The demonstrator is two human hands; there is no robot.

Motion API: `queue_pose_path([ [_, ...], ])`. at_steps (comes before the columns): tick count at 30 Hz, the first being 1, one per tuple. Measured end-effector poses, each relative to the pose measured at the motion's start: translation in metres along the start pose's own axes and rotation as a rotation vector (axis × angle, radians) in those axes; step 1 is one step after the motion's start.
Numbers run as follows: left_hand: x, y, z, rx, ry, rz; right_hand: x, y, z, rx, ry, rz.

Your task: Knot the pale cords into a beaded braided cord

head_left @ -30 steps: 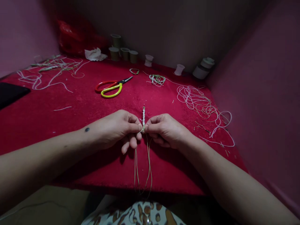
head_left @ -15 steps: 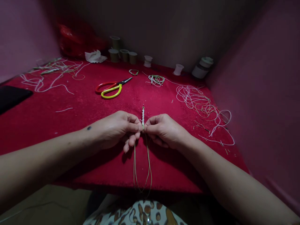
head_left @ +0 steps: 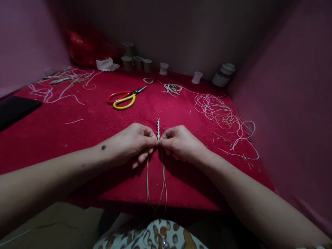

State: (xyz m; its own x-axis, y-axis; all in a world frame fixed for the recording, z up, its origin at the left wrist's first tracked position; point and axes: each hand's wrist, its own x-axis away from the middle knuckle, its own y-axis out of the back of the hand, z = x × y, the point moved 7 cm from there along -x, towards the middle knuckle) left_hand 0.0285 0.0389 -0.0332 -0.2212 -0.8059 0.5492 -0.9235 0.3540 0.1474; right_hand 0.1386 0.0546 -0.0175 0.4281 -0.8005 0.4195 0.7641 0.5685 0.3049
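A white knotted cord braid (head_left: 158, 128) stands out from the table's middle, its far tip at a small metal-looking piece. At its near end, where the cord turns green, my left hand (head_left: 140, 142) pinches from the left with thumb and forefinger. My right hand (head_left: 178, 142) pinches the same spot from the other side, the fingertips almost meeting. Long thin green cords (head_left: 164, 180) hang down from between the hands and loop over the table's front edge. The exact strands between the fingertips are hidden.
Red-and-yellow scissors (head_left: 124, 99) lie beyond my left hand. Tangled white thread (head_left: 211, 107) spreads at right, another thread heap (head_left: 71, 77) at far left. Several spools (head_left: 127, 63) and a jar (head_left: 223, 75) line the back. A black flat object (head_left: 18, 110) rests at the left edge.
Both hands keep their pinch at the braid's lower end. My left hand's lower fingers have curled in more, and the hanging cords have shifted slightly left.
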Motion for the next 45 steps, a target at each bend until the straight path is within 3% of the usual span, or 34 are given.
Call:
queue_pose_path([
  [5,-0.003,-0.003,0.005,0.149,0.017,0.075,0.000,0.001,0.000,0.004,0.020,0.021],
  [11,-0.003,-0.005,0.001,0.140,0.026,0.049,-0.002,0.002,-0.001,0.089,0.028,0.001],
  [18,-0.001,-0.003,-0.006,0.042,0.022,-0.033,0.014,0.015,0.018,0.458,0.238,-0.189],
  [20,-0.002,-0.005,-0.006,0.079,0.012,-0.021,0.030,0.007,0.024,0.558,0.305,-0.225],
  [23,-0.002,-0.008,-0.005,0.184,-0.001,0.009,0.055,-0.022,0.020,0.692,0.356,-0.218],
  [26,-0.001,-0.010,-0.004,0.259,0.006,0.004,0.079,-0.058,0.013,0.851,0.422,-0.105],
  [29,0.001,-0.011,-0.005,0.262,0.008,0.012,0.102,-0.079,0.010,0.903,0.480,0.096],
  [32,0.002,-0.012,-0.005,0.268,0.004,0.024,0.118,-0.078,0.019,0.693,0.569,0.380],
  [33,0.002,-0.011,-0.006,0.279,-0.004,0.024,0.116,-0.069,0.024,0.574,0.588,0.367],
  [34,0.002,-0.011,-0.006,0.290,-0.016,0.027,0.108,-0.054,0.027,0.472,0.565,0.268],
  [35,0.002,-0.011,-0.006,0.298,-0.027,0.034,0.096,-0.031,0.027,0.354,0.491,0.061],
  [36,0.002,-0.011,-0.007,0.303,-0.039,0.044,0.082,-0.011,0.021,0.210,0.382,-0.112],
  [37,0.002,-0.011,-0.007,0.304,-0.049,0.055,0.069,0.002,0.011,0.068,0.255,-0.206],
  [39,0.001,-0.012,-0.006,0.301,-0.062,0.078,0.045,0.001,-0.007,-0.230,0.066,-0.124],
  [41,0.001,-0.012,-0.006,0.299,-0.071,0.088,0.029,-0.006,-0.011,-0.439,0.010,-0.059],
  [45,0.001,-0.011,-0.006,0.300,-0.081,0.102,0.020,-0.027,-0.009,-0.571,-0.057,0.110],
])
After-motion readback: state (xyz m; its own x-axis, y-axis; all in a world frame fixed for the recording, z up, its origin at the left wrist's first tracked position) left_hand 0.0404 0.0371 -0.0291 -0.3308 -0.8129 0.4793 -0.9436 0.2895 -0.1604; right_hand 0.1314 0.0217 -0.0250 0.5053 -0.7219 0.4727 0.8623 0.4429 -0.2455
